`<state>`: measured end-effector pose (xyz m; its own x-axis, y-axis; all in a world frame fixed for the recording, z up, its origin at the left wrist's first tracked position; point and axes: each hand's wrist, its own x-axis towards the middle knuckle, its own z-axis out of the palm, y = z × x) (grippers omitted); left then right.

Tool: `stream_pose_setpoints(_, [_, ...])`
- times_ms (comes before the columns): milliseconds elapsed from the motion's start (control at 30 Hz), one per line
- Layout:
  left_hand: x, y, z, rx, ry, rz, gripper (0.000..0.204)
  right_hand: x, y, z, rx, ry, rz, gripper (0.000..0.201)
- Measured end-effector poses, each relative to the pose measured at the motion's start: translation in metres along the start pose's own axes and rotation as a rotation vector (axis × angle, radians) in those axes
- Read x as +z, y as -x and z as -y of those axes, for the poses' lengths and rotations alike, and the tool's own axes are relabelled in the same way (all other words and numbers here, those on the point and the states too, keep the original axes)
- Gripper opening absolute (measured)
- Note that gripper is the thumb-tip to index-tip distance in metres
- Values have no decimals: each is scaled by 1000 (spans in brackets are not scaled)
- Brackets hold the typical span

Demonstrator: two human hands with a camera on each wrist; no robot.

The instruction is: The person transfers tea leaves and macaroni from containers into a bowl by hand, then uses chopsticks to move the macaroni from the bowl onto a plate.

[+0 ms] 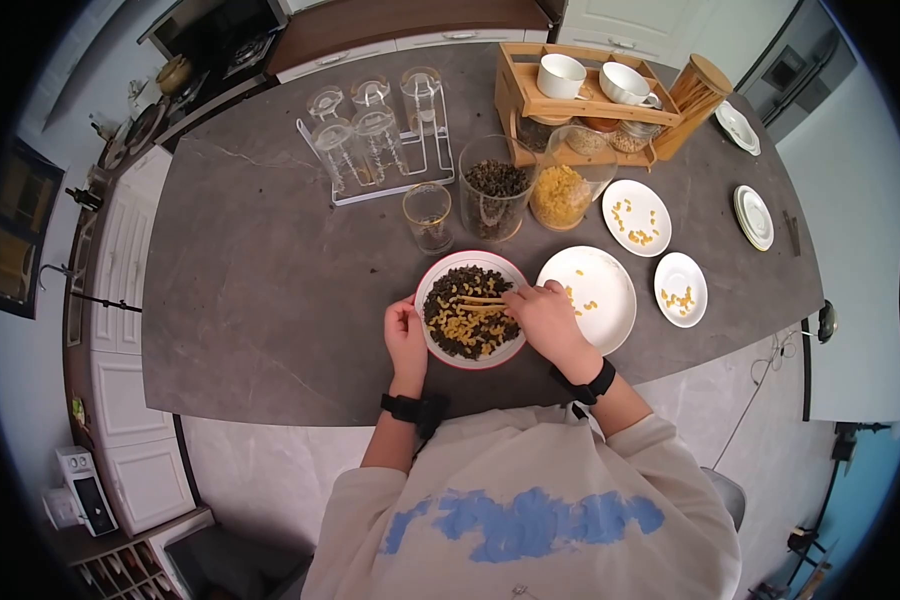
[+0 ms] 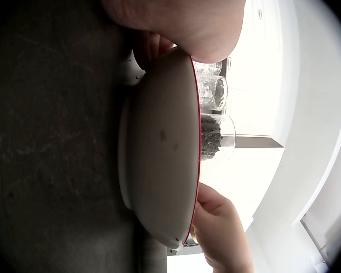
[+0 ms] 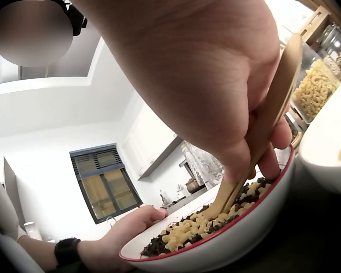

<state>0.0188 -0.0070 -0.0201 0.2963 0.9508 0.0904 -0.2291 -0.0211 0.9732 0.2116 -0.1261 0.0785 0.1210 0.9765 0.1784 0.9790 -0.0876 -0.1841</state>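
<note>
In the head view, a red-rimmed bowl [image 1: 470,310] of dark bits and yellow macaroni sits on the grey counter [image 1: 270,290]. The left hand [image 1: 405,335] grips its rim, and the right hand [image 1: 545,315] holds wooden chopsticks [image 1: 478,301] over the food.

The left wrist view shows the bowl's [image 2: 159,148] pale underside, with fingers curled at the rim.

In the right wrist view, the right hand [image 3: 216,74] pinches the chopsticks [image 3: 261,131], whose tips are in the macaroni [image 3: 187,227].

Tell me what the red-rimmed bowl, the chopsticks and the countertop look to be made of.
Bowl: probably glazed ceramic or enamel; smooth white wall with a thin red rim. Chopsticks gripped by the right hand: pale wood or bamboo, matte tan. Countertop: dark grey stone or a stone-look slab, matte, with faint light veins.
</note>
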Motion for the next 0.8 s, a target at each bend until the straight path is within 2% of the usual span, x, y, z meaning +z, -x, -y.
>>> stream_pose_setpoints(133, [0,0,2,12,16,1,5,0,0,0,19,-13,54,16])
stream_pose_setpoints(433, [-1,0,1,3,5,11,4,-2,8,-3,25,-9,50,12])
stream_pose_setpoints(800, [-1,0,2,1,-11,4,4,-22,17,-7,84,-30,-52,17])
